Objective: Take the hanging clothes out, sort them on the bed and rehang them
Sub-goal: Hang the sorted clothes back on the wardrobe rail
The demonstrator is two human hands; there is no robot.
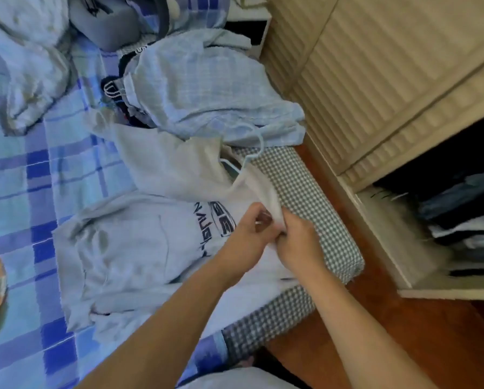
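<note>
I see L hand and R hand, fingers of both pinching fabric of pale grey printed sweatshirt, lying flat on blue plaid bed nr checked edge; light-blue hanger just beyond.

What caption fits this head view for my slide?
Both hands, left hand and right hand, pinch a white garment beside a grey printed sweatshirt on the bed.

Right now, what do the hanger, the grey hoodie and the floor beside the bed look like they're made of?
Hanger: probably plastic or coated wire, since it is thin, pale blue and smoothly curved.
Grey hoodie: soft knit, likely cotton fleece, matte, with thick rumpled folds and a dark printed logo.
Floor: looks like wood or a wood-look laminate, reddish brown with a slight sheen.
</note>
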